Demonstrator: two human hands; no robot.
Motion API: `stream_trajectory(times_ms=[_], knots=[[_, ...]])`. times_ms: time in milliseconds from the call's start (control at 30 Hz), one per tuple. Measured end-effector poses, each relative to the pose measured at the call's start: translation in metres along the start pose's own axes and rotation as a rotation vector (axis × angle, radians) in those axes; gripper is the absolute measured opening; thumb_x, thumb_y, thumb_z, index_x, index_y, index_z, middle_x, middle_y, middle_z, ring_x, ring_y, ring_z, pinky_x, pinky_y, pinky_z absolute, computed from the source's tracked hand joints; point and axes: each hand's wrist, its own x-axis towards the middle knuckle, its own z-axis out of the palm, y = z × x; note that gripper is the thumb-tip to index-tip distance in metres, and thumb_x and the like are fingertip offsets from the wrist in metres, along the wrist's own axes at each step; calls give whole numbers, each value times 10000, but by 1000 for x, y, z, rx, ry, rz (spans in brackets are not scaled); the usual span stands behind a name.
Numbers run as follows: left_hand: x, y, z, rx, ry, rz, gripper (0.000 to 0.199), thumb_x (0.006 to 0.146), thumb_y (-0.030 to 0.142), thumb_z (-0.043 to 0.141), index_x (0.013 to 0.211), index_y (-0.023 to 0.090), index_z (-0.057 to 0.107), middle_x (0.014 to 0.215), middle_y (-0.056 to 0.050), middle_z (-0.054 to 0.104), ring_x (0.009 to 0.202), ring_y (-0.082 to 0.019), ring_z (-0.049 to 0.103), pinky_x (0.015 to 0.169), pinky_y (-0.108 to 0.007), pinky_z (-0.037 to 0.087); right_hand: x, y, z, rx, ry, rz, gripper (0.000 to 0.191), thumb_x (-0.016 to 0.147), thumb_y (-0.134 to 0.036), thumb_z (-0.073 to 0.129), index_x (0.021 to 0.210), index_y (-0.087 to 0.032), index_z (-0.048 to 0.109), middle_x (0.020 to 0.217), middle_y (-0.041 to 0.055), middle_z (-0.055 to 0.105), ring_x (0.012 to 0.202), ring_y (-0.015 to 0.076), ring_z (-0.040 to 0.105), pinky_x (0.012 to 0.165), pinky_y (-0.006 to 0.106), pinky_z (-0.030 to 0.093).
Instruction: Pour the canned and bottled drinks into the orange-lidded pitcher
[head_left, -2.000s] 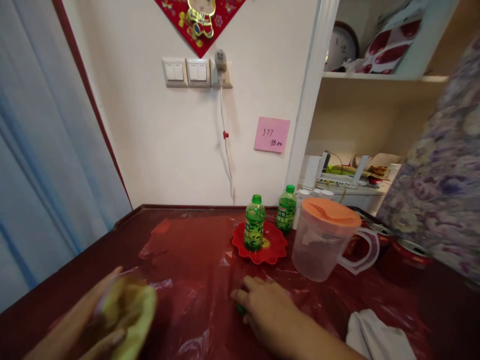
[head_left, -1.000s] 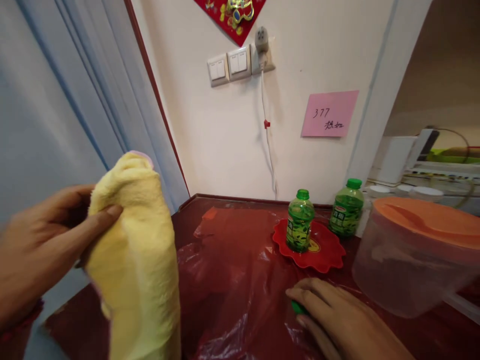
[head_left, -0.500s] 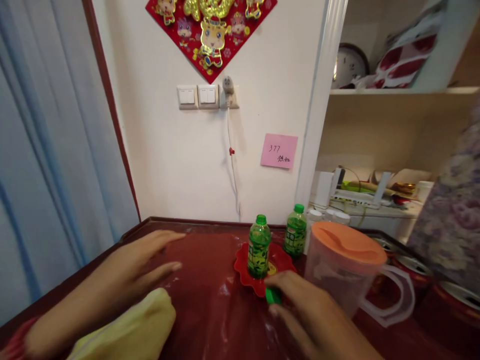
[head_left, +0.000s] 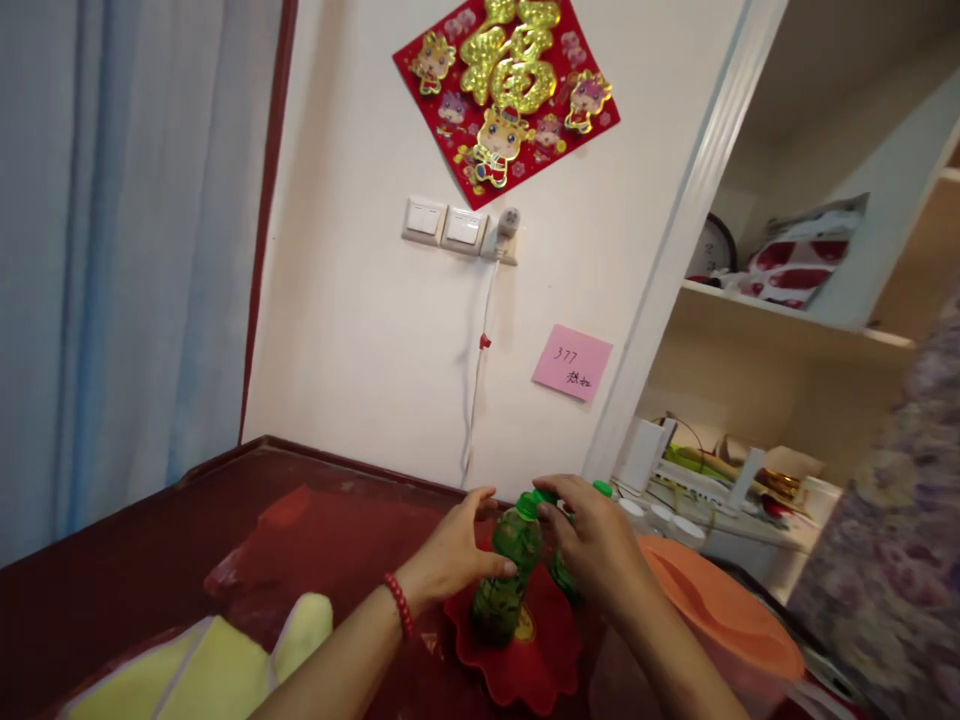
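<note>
A small green bottle point(head_left: 501, 570) stands upright on a red flower-shaped plate point(head_left: 544, 665). My left hand point(head_left: 450, 555) is wrapped around the bottle's left side, a red bead bracelet on the wrist. My right hand point(head_left: 596, 545) comes in from the right, and its fingertips pinch a green cap point(head_left: 530, 506) at the bottle's top. A second green bottle point(head_left: 601, 489) stands behind my right hand; only its cap and a bit of its body show.
A yellow cloth point(head_left: 202, 665) lies on the dark red table point(head_left: 135, 545) at the lower left. A clear pitcher with an orange lid point(head_left: 720, 610) stands at the right, close to the plate. Red plastic sheet point(head_left: 322, 530) covers the tabletop. Shelves with clutter point(head_left: 720, 470) stand behind.
My left hand has let go of the yellow cloth and moved to grip the bottle. My right hand has lifted from the table to the bottle's top with the green cap.
</note>
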Motion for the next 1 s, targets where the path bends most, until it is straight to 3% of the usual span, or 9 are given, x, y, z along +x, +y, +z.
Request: stream_trajectory(times_ms=[300,467,1000], knots=[[-3,-3,10,-192,-11,-26,1191,521,114,824,1544,138,215,1395,-156,568,1315,-282,488,1141,-397,330,14,6,8,-10,-128,7,402,838,-284,437,1072,-155,738,1072,93,726,988,258,664,877,384,499],[-3,-10,19,-172,6,-32,1217,532,103,833,1564,164,190,1353,-115,602,1294,-279,500,1148,-402,304,17,6,14,-14,-163,21,411,817,-340,437,1033,-188,752,1054,75,728,960,259,667,862,392,501],[-2,-16,24,-147,18,-65,1246,514,119,853,1573,209,201,1339,-88,605,1306,-312,469,1127,-412,318,4,29,28,-79,-61,32,357,922,-411,495,1076,-196,734,1005,75,694,952,246,648,827,360,487]])
